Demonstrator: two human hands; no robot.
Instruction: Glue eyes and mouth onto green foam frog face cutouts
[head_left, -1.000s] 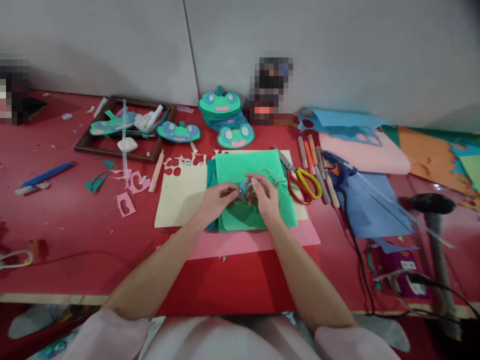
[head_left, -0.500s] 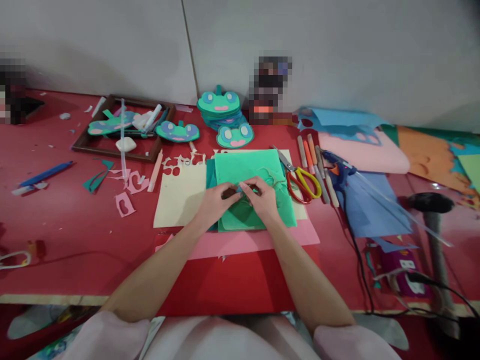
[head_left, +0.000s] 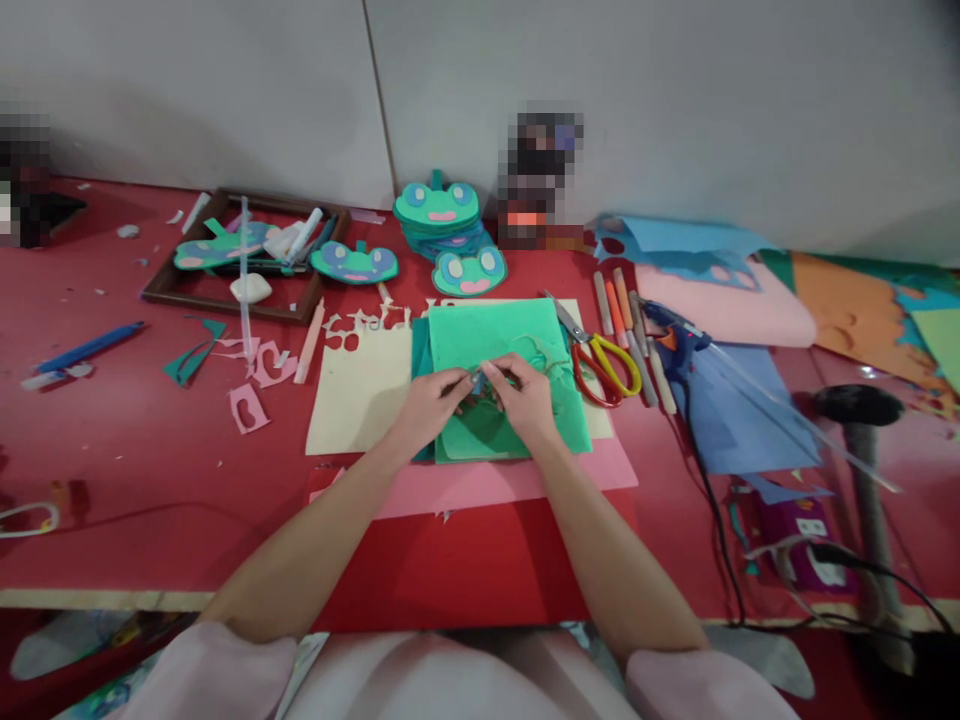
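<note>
My left hand (head_left: 427, 405) and my right hand (head_left: 529, 398) meet over a bright green foam sheet (head_left: 484, 330), fingertips closed together in a pinch. Between them is a small blue piece (head_left: 478, 382), mostly covered by the fingers. Thin green offcuts (head_left: 544, 355) lie on the sheet beside my right hand. Just right of the sheet rest scissors (head_left: 611, 365) with red and yellow handles. Beneath the green sheet are a cream sheet (head_left: 356, 395) with cut-out holes and a pink sheet (head_left: 465, 485).
Green frog-face cutouts (head_left: 437, 205) are stacked by the wall, with a single frog face (head_left: 470, 272) in front. A brown frame (head_left: 225, 300) surrounds markers at left. To the right are cutting tools (head_left: 626, 325), a blue glue gun (head_left: 675, 330) with its cord and a mallet (head_left: 859, 405).
My left fingertips have shifted slightly left and more of the blue piece shows between my hands. The other objects stay in place.
</note>
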